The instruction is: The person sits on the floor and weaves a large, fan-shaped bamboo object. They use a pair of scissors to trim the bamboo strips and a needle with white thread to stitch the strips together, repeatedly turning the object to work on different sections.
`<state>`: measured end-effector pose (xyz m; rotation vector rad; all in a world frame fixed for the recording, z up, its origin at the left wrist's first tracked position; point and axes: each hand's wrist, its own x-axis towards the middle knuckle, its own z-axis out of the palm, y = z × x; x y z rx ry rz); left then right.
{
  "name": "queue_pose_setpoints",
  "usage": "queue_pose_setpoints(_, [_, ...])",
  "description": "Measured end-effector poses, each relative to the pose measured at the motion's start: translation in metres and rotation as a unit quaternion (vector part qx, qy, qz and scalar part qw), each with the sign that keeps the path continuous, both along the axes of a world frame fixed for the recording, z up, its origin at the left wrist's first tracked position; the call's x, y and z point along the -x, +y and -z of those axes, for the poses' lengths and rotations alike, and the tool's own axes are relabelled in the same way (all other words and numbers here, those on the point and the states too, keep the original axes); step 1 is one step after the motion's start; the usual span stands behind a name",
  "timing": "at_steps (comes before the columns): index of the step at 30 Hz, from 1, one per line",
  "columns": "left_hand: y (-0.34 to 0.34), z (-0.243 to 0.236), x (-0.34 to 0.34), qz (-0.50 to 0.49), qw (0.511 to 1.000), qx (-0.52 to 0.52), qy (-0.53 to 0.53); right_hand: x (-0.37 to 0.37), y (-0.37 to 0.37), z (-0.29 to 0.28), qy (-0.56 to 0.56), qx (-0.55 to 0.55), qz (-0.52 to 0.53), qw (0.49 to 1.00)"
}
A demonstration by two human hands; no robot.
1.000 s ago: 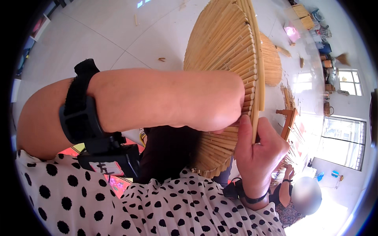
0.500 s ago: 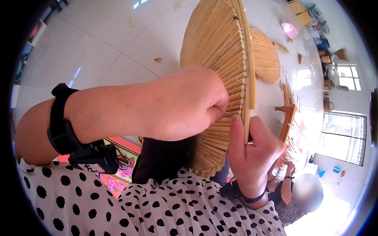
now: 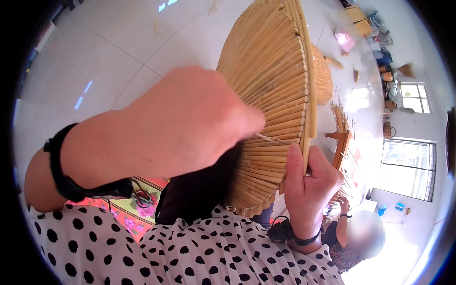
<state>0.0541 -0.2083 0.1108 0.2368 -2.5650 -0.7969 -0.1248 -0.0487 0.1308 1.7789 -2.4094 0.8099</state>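
Note:
Upright before me stands a round woven piece of pale reed stalks (image 3: pixel 266 52), its stalks fanning toward a rim with longer stalks laid along the edge. My right hand (image 3: pixel 311 183) pinches this rim, thumb on the near face and fingers behind. My left hand (image 3: pixel 190 114) is closed on the end of a thin pale strip (image 3: pixel 271 138). That strip runs taut from my left fingers to the rim just above my right thumb. My left hand covers part of the stalks, and its fingertips are mostly hidden.
Another round reed piece (image 3: pixel 322 78) lies on the pale tiled floor (image 3: pixel 114 57) beyond. To the right, a person (image 3: pixel 339 232) works beside a wooden frame (image 3: pixel 341 147) with loose stalks. A flowered mat (image 3: pixel 128 218) lies at my left, with red-handled scissors (image 3: pixel 142 197) on it.
My left hand has pulled back from the rim to the left, drawing the thin strip out straight. The reed piece has shifted slightly right; my right hand keeps its grip.

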Motion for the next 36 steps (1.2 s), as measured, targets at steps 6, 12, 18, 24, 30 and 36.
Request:
queue_pose_setpoints(6, [0.01,0.009,0.009,-0.016,0.997,0.079,0.012,0.001,0.002,0.0,-0.018,0.003,0.003,1.0])
queue_pose_setpoints(12, [0.012,0.019,0.016,-0.014,0.996,0.079,0.023,0.002,0.001,0.001,-0.016,0.001,0.004,1.0])
queue_pose_setpoints(18, [0.011,0.019,0.017,-0.012,0.996,0.079,0.03,0.0,-0.001,0.0,-0.001,-0.005,0.004,1.0])
queue_pose_setpoints(24, [0.01,0.02,0.019,-0.007,0.996,0.077,0.041,-0.001,-0.001,0.0,-0.007,-0.003,0.011,1.0])
queue_pose_setpoints(30, [0.01,0.018,0.017,-0.006,0.996,0.076,0.042,0.0,0.0,0.001,-0.009,0.0,0.01,1.0])
queue_pose_setpoints(36, [0.01,0.017,0.018,-0.008,0.996,0.086,0.038,0.002,0.001,0.003,-0.022,0.004,0.012,1.0])
